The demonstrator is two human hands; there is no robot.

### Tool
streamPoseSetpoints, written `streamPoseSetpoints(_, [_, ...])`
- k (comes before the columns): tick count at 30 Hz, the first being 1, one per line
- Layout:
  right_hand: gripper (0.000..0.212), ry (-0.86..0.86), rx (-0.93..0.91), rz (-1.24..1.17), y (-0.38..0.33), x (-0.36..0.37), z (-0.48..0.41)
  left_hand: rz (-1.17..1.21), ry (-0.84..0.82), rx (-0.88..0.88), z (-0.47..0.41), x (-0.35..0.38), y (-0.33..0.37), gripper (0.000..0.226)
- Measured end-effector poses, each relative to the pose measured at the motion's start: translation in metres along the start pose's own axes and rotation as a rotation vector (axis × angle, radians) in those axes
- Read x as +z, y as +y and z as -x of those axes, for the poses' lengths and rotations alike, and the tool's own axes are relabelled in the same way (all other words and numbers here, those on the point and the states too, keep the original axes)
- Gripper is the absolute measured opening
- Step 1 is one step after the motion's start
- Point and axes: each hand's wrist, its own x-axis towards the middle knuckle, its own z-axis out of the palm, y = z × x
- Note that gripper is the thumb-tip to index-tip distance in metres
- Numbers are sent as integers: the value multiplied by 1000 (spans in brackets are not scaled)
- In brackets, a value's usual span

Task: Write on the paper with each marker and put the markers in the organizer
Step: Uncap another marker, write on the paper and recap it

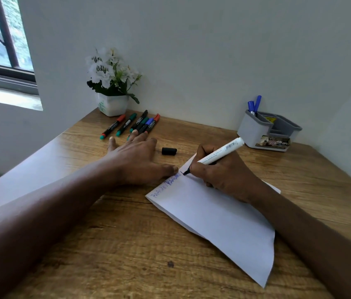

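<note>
My right hand (224, 175) grips a white marker (220, 153) with its dark tip touching the top edge of the white paper (220, 219). Blue handwriting runs along the paper's left edge. My left hand (140, 160) lies flat on the table, fingers spread, its thumb at the paper's corner. The marker's black cap (169, 151) lies loose on the wood just beyond that hand. Several capped markers (130, 125) in red, green, black and blue lie in a row at the back. The grey organizer (267, 131) stands at the back right with two blue markers (254, 105) upright in it.
A white pot of artificial white flowers (112, 83) stands at the back left against the wall. The wooden table (127, 244) ends at its left edge near a window (0, 46). A white wall runs behind the table.
</note>
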Motion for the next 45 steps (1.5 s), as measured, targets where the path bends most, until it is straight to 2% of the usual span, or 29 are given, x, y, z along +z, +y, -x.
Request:
streamPoseSetpoints(12, [16,13,-12,22,3,0,0,19,3,14,2,-1,0,95])
streamPoseSetpoints(18, [20,54,-11,29,1,0,1,25,3,14,1,-1,0,94])
streamPoseSetpoints(25, [9,41,-8,58,2,1,1,27,0,17,1,-1,0,94])
streamPoseSetpoints(33, [11,42,17,47,-1,1,3,25,-8,20,3,-3,3,91])
streamPoseSetpoints(38, [15,142,49,-39,1,1,2,30,-7,19,2,-3,1,91])
streamPoseSetpoints(45, [12,88,11,36,1,2,2,43,-2,24,2,-2,1,90])
